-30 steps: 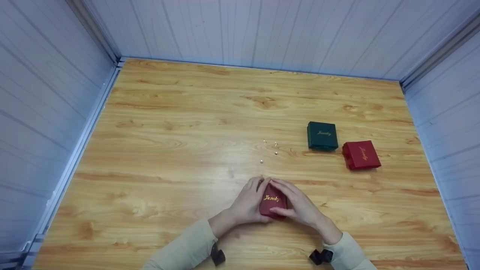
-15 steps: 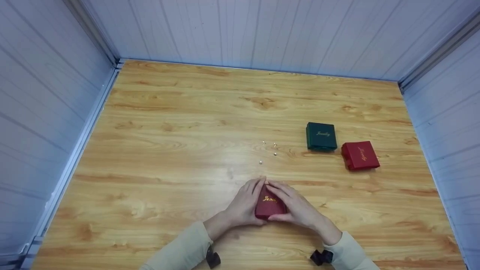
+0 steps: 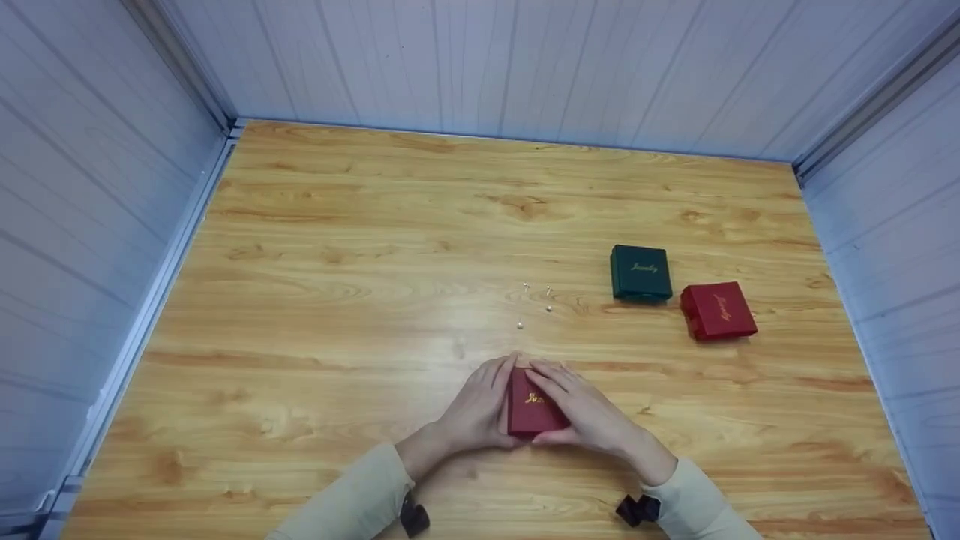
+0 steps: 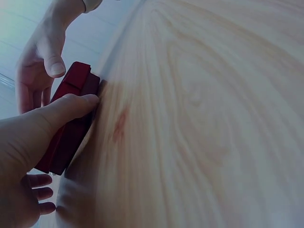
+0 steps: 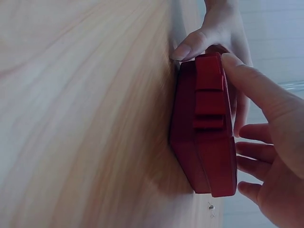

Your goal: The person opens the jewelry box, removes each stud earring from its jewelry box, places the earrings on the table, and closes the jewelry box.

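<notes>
I have the left hand (image 3: pixel 474 405) and right hand (image 3: pixel 594 409) grasping the closed red box (image 3: pixel 529 421), studs (image 3: pixel 520 325) beyond them apparently left unboxed.

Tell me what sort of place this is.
Probably an enclosed work booth: pale panels line three sides of a wood-grain tabletop, where the left hand and right hand hold a red box.

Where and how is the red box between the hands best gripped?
I'd grip this red box low on its base, coming in from left and right: it appears to sit flat on the table, the lid above might lift off, and the bow occupies the near side.
</notes>
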